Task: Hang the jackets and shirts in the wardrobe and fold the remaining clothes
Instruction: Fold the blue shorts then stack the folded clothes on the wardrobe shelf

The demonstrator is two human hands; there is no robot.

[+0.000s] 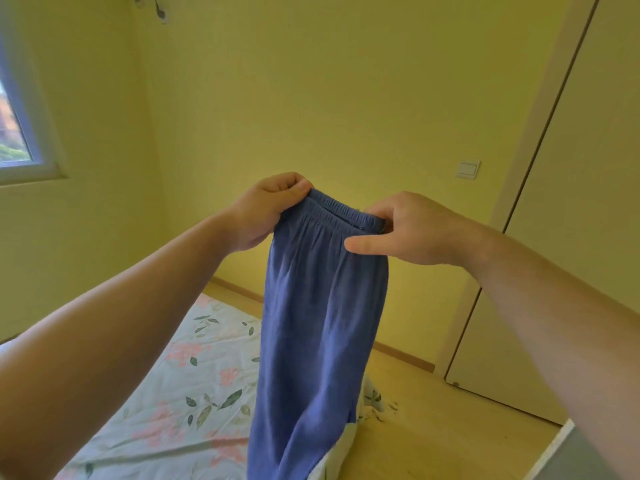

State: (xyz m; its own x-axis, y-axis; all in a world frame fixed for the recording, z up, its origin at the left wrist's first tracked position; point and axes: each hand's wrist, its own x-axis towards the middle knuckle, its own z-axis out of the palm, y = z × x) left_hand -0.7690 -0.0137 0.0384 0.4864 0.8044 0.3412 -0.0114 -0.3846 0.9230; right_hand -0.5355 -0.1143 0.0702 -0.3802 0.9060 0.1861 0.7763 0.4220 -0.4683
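Left forearm (104,341): bare, reaching up from the lower left to its hand.
Right forearm (554,306): bare, coming in from the lower right.
Left hand (266,209): closed on the left end of the waistband (332,211), fingers curled over the top edge and the thumb pressing the cloth from the near side.
Right hand (415,230): level with the left one and a little nearer, fingers curled at the right end of the waistband. The thumb sticks out straight, pointing toward the left hand and lying on the cloth just under the elastic.
Trousers (322,323): blue, hanging straight down between and below both hands. The gathered waistband is stretched loosely from hand to hand, and the legs run out of sight at the bottom.
Bed (180,393): under the hands and to the left hand's side, with a pale sheet printed with pink flowers and green leaves. The trouser legs hang in front of its corner.
Grey surface (575,455): below the right forearm, white-edged; what it is I cannot tell.
Floor (433,410): light wood, beneath and beyond the right hand.
Wardrobe (571,202): doors closed, beyond the right hand on its outer side.
Switch (468,169): on the yellow wall (311,98), above and behind the right hand.
Window (20,133): far out to the left hand's side.
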